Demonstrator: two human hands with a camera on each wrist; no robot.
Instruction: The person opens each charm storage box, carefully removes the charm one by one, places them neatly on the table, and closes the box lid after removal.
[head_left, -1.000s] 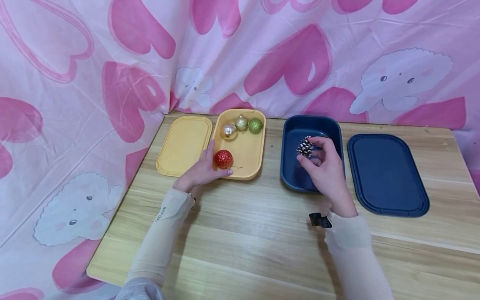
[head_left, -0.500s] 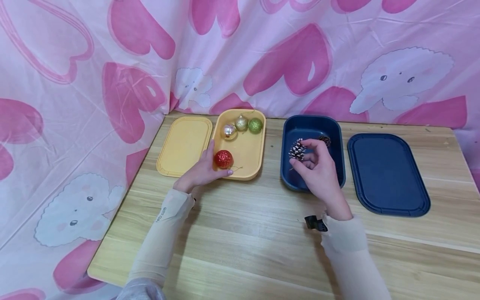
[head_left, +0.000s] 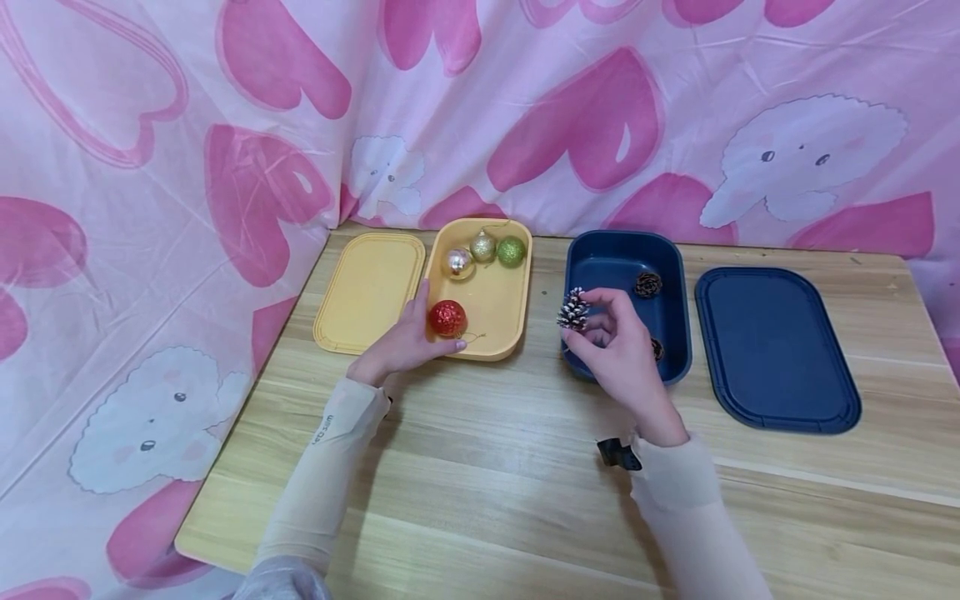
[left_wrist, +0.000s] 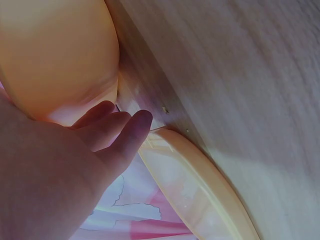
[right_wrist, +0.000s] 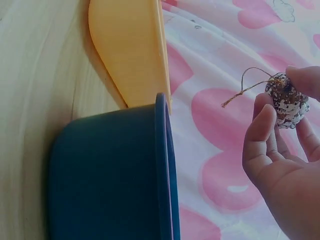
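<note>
My right hand (head_left: 618, 350) pinches a white-tipped pinecone (head_left: 573, 310) between thumb and fingers, over the left rim of the navy box (head_left: 682, 333). In the right wrist view, a gold string loop trails from that pinecone (right_wrist: 287, 102). Two brown pinecones lie in the navy box; one (head_left: 647, 284) shows whole, the other is partly behind my hand. My left hand (head_left: 401, 340) rests at the near left corner of the yellow box (head_left: 517, 317), fingers straight along its side and thumb at the front rim. Inside, a red glitter ball (head_left: 447, 317) lies near that hand.
At the back of the yellow box sit a shiny pink-silver ball (head_left: 458, 262), a gold ball (head_left: 482, 246) and a green ball (head_left: 512, 251). A yellow lid (head_left: 367, 292) lies to its left, a navy lid (head_left: 776, 350) right of the navy box. A patterned curtain hangs behind.
My right hand has moved left with the pinecone, from over the middle of the navy box to its left rim, uncovering the brown pinecones. My left hand has stayed put.
</note>
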